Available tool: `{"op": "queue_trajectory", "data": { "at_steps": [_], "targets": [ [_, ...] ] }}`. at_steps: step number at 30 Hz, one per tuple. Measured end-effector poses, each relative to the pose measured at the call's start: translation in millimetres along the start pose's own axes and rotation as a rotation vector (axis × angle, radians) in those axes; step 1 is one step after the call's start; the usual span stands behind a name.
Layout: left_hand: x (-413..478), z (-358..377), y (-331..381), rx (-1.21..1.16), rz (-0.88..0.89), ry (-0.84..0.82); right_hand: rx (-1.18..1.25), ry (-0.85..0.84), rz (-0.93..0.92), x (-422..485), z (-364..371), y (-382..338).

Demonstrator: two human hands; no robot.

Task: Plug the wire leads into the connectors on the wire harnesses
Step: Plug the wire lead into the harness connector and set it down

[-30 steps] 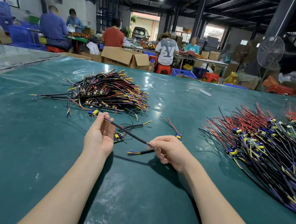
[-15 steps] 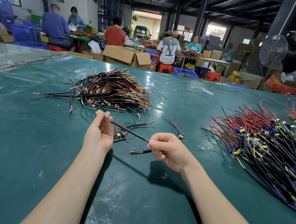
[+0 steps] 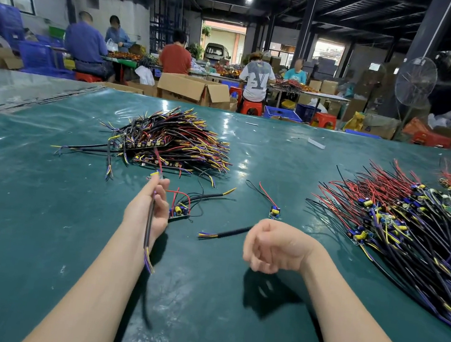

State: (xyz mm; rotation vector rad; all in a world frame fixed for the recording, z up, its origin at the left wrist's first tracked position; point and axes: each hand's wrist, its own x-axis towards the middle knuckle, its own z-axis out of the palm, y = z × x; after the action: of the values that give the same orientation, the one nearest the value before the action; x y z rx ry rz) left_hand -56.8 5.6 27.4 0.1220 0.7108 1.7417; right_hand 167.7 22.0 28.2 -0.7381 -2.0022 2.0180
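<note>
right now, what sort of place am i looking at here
Probably a wire-harness assembly workshop: heaps of wire harnesses on a green worktable, other workers seated behind, and open cardboard boxes nearby.
</note>
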Motion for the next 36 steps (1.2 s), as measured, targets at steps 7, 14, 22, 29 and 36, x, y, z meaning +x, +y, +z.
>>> {"op": "queue_trajectory", "data": {
  "at_steps": [7, 14, 22, 29, 36],
  "targets": [
    [-18.6, 10.2, -34.5, 0.815, -0.096, -0.344, 0.317, 0.598, -0.136, 25.7, 5.6, 3.8],
    [-21.4, 7.1, -43.0, 1.043, -0.165, -0.470, 0.404, 0.819, -0.097, 31.3, 10.0, 2.4],
    [-21.4, 8.7, -38.6, 0.933, -0.267, -0.485, 0.503, 0.858, -0.080, 26.1, 2.9, 0.6],
    [-19.0, 8.8, -39.2, 0.920, -0.278, -0.393, 0.601, 0.874, -0.166, 21.2, -2.6, -1.3],
    [-22.9, 9.5, -38.9, 1.050, -0.360, -0.574, 0.813, 1.100, -0.280, 8.7, -22.8, -1.5]
  ]
}}
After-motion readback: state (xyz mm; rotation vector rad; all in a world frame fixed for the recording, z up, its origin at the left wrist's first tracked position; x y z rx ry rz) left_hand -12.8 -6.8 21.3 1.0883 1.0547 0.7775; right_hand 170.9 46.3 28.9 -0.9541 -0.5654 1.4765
